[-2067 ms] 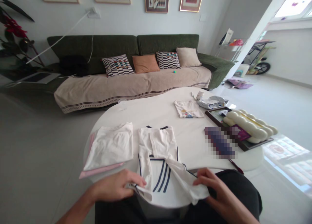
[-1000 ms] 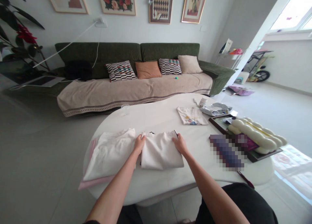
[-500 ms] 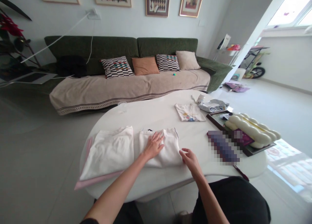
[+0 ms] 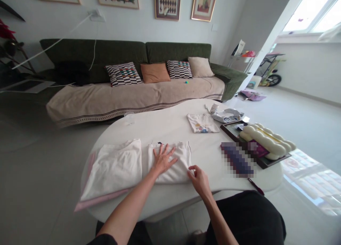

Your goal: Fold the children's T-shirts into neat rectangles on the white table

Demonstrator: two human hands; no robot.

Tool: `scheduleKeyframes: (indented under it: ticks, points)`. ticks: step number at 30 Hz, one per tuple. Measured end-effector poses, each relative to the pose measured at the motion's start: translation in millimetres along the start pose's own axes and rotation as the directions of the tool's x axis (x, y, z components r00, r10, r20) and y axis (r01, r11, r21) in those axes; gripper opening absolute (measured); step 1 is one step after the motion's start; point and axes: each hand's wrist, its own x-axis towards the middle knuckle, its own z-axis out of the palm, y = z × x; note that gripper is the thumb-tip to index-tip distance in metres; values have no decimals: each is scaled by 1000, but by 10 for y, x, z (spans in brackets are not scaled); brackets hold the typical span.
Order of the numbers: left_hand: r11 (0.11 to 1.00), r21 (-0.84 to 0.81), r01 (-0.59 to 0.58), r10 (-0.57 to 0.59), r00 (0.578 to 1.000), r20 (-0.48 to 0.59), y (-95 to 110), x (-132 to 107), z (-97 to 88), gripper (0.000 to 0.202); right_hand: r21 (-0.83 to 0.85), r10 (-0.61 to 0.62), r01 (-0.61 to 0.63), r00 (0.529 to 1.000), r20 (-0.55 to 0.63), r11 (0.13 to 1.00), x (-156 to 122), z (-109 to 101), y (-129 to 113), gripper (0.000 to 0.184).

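A folded white garment [image 4: 173, 174] lies on the white table in front of me, with a small dark mark at its far edge. My left hand [image 4: 163, 160] rests flat on its upper part, fingers spread wide. At the garment's right edge, my right hand [image 4: 199, 180] has its thumb and forefinger closed on the cloth. Left of it, a larger white garment [image 4: 114, 170] is spread out, slightly wrinkled, over a pink cloth [image 4: 102, 201]. Farther back lies a small folded white shirt [image 4: 201, 122] with a printed design and lettering.
Right of my hands is a blurred-out dark item [image 4: 238, 160], with a dark slim handle [image 4: 256, 186] near the table edge. A dark tray [image 4: 269, 163] holds a puffy cream-coloured object [image 4: 266, 140]. Silvery packaging [image 4: 227, 115] lies behind. A green sofa [image 4: 93, 53] stands beyond the table [image 4: 149, 126].
The fingers of my left hand have spread wider on the garment. My right hand has shifted slightly closer in along the garment's right edge. The view has turned a little to the right.
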Motion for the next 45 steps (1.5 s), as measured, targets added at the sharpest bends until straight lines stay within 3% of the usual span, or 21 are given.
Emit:
scheduleKeyframes:
  ticks: [3,6,8,10,14,17,19,20,22,25,28,31,33,35,38,41,43,45]
  points:
    - [1000,16,0,0,1000,-7,27,-5,-6,57,-183,-154,138,985,-74,973,179,45,-203,37]
    - [999,34,4,-3,1000,-11,42,-7,-20,54,-383,-335,351,936,110,854,401,151,-348,45]
    - [999,35,12,-12,1000,1,42,-3,-31,50,-426,-308,380,923,229,821,526,246,-336,49]
    - [999,29,23,-24,1000,7,39,2,-33,46,-455,-238,324,942,237,829,615,342,-260,54]
    - [999,30,24,-24,1000,-5,41,2,0,43,-419,-92,120,992,87,900,707,486,-149,63]
    - [999,33,14,-13,999,-30,18,-4,22,43,-332,-1,11,1000,29,943,779,505,-205,66]
    - [995,26,96,-93,991,-101,-44,0,-4,43,-303,33,-20,999,41,953,861,467,-267,66]
    - [984,2,177,-175,973,-154,-93,5,-34,43,-283,57,-40,997,53,958,911,435,-292,67]
    - [921,-148,361,-387,892,-233,-220,23,-123,45,-229,112,-87,989,100,969,1011,354,-320,64]
    - [773,-399,493,-596,780,-190,-415,56,-287,48,-135,173,-148,964,202,980,1115,226,-329,43]
    - [700,-495,515,-627,775,-81,-501,91,-442,39,-18,161,-164,931,327,986,1157,110,-374,32]
    - [636,-592,496,-591,805,39,-449,134,-634,22,133,67,-135,904,422,982,1178,-55,-505,27]
    - [609,-658,444,-539,840,68,-373,145,-813,17,255,-40,-72,912,408,964,1171,-231,-628,23]
    - [591,-716,371,-494,869,42,-294,106,-1013,22,378,-164,30,930,329,925,1117,-453,-733,22]
    - [641,-752,157,-360,926,-114,-183,-120,-1217,25,493,-301,186,939,165,850,912,-768,-721,23]
    - [759,-648,-65,-121,963,-239,-70,-541,-1156,18,449,-391,346,920,9,824,605,-906,-368,14]
    - [828,-549,-113,33,988,-153,-10,-851,-987,22,313,-363,354,931,-32,881,383,-879,13,15]
    - [872,-473,-125,150,989,15,16,-1097,-788,32,187,-238,240,971,-35,953,162,-798,389,25]
